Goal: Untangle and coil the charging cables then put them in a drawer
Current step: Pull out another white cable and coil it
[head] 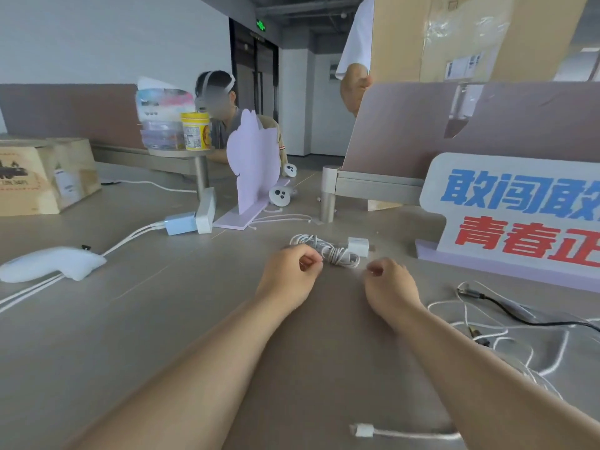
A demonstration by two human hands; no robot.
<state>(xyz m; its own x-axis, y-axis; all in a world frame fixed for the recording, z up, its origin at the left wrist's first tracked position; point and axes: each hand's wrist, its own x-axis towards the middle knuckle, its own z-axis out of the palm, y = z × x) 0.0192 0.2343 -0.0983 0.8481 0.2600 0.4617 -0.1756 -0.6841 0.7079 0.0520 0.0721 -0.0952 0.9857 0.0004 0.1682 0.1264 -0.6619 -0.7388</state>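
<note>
— Closest to us, a white plug [363, 430] lies on the desk [162, 336], its cord running right beneath the right forearm. What are the hands doing?

— Both are curled. The left hand [289, 274] has its fingertips right at the near-left end of the coiled bundle [331, 253]. The right hand [389, 284] sits just short of the bundle's near-right loop. Whether either actually pinches cord, I cannot tell.

— And how does the bundle lie?

— Just beyond the hands, roughly between them, long axis left to right, with a white charger block [358, 245] at its far-right end. The left hand is nearer.

— What is left to sort?

— A loose tangle [480, 339] of white and black cords, on the desk just right of the right forearm. I'd judge the right hand reaches it more easily. No drawer is in view.
</note>
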